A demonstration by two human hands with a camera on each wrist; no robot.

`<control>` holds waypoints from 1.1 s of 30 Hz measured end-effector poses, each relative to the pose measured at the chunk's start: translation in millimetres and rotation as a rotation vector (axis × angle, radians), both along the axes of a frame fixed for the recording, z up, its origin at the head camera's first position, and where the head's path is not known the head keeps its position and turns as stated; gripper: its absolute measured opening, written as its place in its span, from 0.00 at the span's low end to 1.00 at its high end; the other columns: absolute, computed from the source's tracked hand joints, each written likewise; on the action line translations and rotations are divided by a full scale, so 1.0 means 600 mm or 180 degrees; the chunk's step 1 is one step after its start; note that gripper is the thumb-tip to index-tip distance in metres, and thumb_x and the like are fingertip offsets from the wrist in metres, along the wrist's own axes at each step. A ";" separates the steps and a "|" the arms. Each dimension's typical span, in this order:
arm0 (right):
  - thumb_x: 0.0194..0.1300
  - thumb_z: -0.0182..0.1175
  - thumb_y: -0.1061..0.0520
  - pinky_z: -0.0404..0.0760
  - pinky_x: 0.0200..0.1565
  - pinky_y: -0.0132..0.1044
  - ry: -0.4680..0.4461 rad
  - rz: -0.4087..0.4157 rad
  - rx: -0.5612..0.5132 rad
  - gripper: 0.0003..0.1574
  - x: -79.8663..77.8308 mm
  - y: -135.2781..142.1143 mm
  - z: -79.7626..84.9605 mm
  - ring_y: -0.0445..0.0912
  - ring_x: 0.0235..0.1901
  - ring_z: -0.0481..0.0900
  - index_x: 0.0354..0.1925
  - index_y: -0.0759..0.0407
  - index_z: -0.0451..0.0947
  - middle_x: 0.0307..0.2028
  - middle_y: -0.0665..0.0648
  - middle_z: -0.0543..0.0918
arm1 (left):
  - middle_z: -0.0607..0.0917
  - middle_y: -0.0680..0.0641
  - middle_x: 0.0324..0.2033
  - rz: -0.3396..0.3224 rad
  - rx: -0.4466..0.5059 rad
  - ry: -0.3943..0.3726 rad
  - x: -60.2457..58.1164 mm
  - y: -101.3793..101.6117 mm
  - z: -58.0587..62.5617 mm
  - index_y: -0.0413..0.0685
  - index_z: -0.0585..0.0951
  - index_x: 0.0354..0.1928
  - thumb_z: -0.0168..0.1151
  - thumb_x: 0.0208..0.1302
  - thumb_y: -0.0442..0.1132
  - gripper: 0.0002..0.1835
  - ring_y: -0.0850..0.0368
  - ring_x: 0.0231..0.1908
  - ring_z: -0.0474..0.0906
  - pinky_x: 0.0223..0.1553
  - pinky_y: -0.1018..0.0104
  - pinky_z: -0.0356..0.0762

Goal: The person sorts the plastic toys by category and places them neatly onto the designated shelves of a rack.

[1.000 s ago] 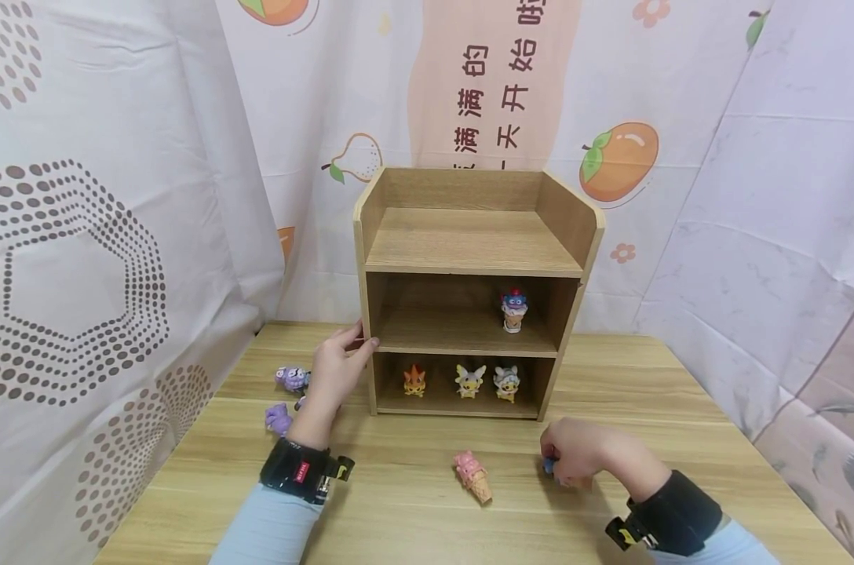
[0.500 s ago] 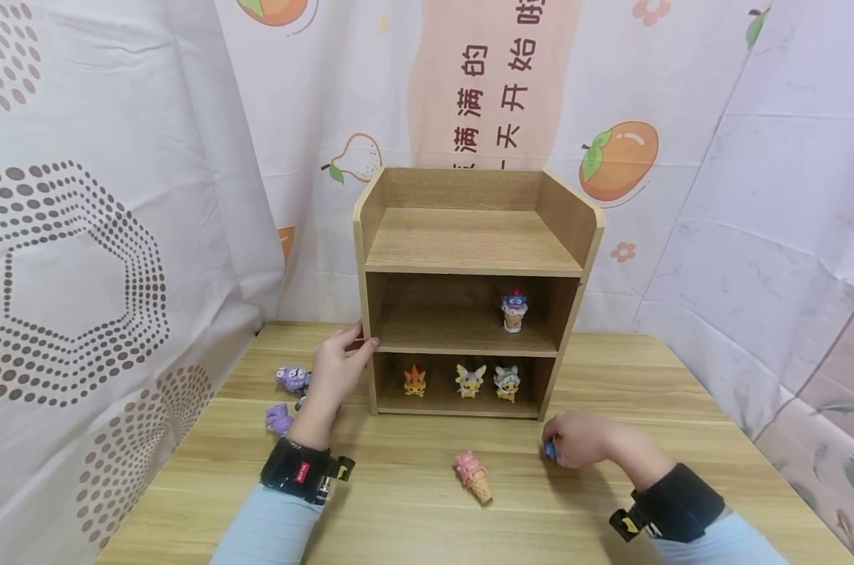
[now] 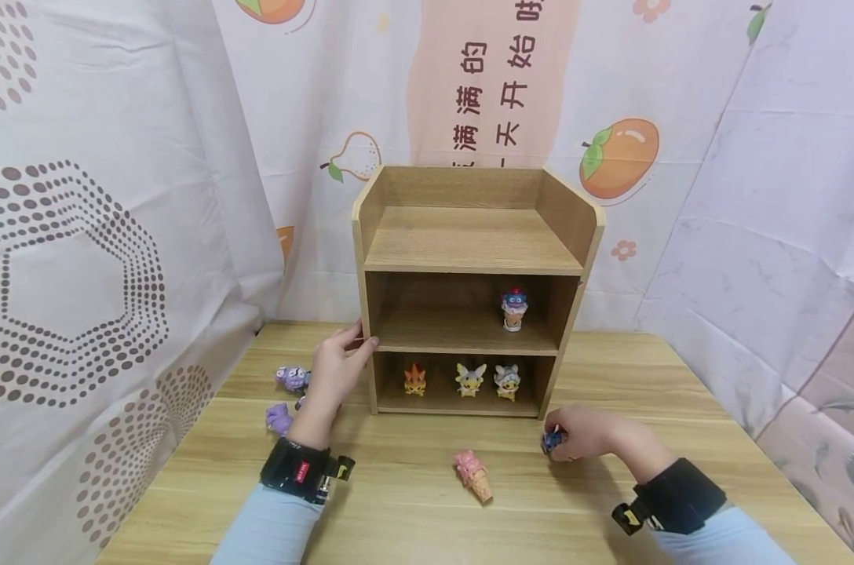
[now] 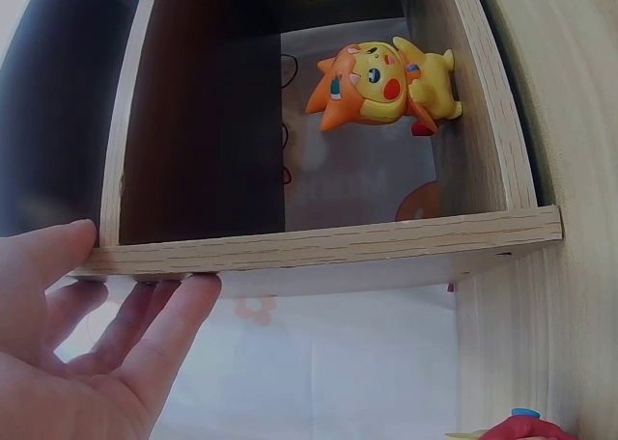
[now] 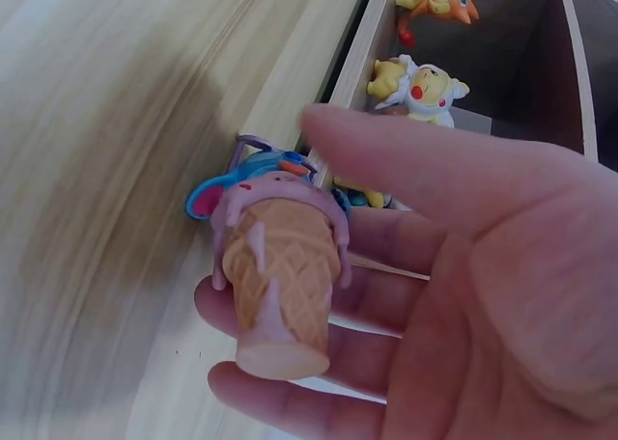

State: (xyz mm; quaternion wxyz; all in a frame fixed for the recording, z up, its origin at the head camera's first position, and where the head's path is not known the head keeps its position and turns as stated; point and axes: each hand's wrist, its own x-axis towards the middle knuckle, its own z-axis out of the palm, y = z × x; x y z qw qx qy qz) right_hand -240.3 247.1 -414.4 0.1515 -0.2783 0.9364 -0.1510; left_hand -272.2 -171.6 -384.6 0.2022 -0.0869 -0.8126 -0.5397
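My left hand (image 3: 338, 365) holds the left side panel of the wooden shelf (image 3: 469, 239), thumb at the front edge and fingers (image 4: 169, 343) along the outer face. Just in front of the shelf's lower right corner, my right hand (image 3: 581, 434) holds an ice cream cone figurine (image 5: 280, 276) with a blue, big-eared character on pink icing. In the right wrist view its cone base faces the camera, thumb by the head and fingers behind the cone. A pink ice cream cone figurine (image 3: 473, 475) lies on the table between the hands.
Orange-hooded (image 3: 414, 380), grey-eared (image 3: 471, 380) and grey-hooded (image 3: 507, 382) yellow figurines stand on the bottom shelf. A blue-topped cone figurine (image 3: 514, 310) stands on the middle one. Purple figurines (image 3: 279, 419) lie left of the left forearm, which partly hides them. A printed curtain (image 3: 314, 235) hangs behind.
My right hand has shifted slightly forward towards the shelf with the blue-topped cone figurine, and more of its blue part shows. My left hand stays on the shelf panel.
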 end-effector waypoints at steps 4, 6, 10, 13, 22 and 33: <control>0.46 0.73 0.63 0.74 0.33 0.38 0.0114 0.0064 0.0083 0.18 0.000 -0.001 0.004 0.43 0.30 0.70 0.38 0.59 0.81 0.30 0.49 0.76 | 0.83 0.38 0.57 0.0008 0.0013 0.0007 0.001 -0.001 0.000 0.41 0.77 0.67 0.68 0.69 0.39 0.26 0.44 0.53 0.83 0.46 0.61 0.85; 0.44 0.72 0.64 0.74 0.32 0.37 0.0139 0.0078 0.0098 0.18 0.001 -0.002 0.005 0.43 0.30 0.70 0.37 0.58 0.81 0.30 0.49 0.76 | 0.82 0.38 0.57 0.0010 0.0014 0.0007 0.000 -0.001 0.000 0.42 0.77 0.67 0.68 0.69 0.39 0.26 0.44 0.53 0.83 0.45 0.62 0.85; 0.41 0.71 0.67 0.75 0.32 0.37 0.0175 0.0062 0.0175 0.19 0.002 -0.006 0.003 0.44 0.30 0.71 0.36 0.56 0.81 0.30 0.49 0.76 | 0.82 0.38 0.57 -0.0011 0.0034 -0.0012 0.000 -0.001 -0.001 0.42 0.77 0.67 0.68 0.69 0.39 0.26 0.43 0.53 0.83 0.45 0.63 0.85; 0.39 0.71 0.69 0.77 0.33 0.40 0.0110 -0.0052 0.0255 0.23 0.002 -0.009 0.002 0.45 0.31 0.72 0.38 0.56 0.82 0.32 0.50 0.77 | 0.82 0.38 0.57 -0.0025 0.0054 -0.0023 0.001 -0.001 0.000 0.42 0.77 0.67 0.68 0.69 0.39 0.26 0.44 0.53 0.83 0.45 0.63 0.85; 0.40 0.70 0.71 0.73 0.31 0.40 0.0026 -0.0152 0.0288 0.23 0.004 -0.014 0.004 0.47 0.31 0.70 0.37 0.55 0.82 0.31 0.52 0.74 | 0.82 0.38 0.57 -0.0022 0.0067 -0.0001 0.002 0.000 0.002 0.41 0.77 0.67 0.67 0.69 0.38 0.26 0.44 0.52 0.84 0.43 0.64 0.85; 0.49 0.69 0.68 0.68 0.25 0.35 0.0139 -0.0124 0.0093 0.16 0.006 -0.018 0.001 0.44 0.26 0.71 0.36 0.55 0.78 0.29 0.52 0.73 | 0.82 0.39 0.57 -0.0010 0.0062 -0.0011 0.002 0.000 0.002 0.41 0.77 0.67 0.67 0.69 0.38 0.26 0.45 0.52 0.84 0.44 0.63 0.85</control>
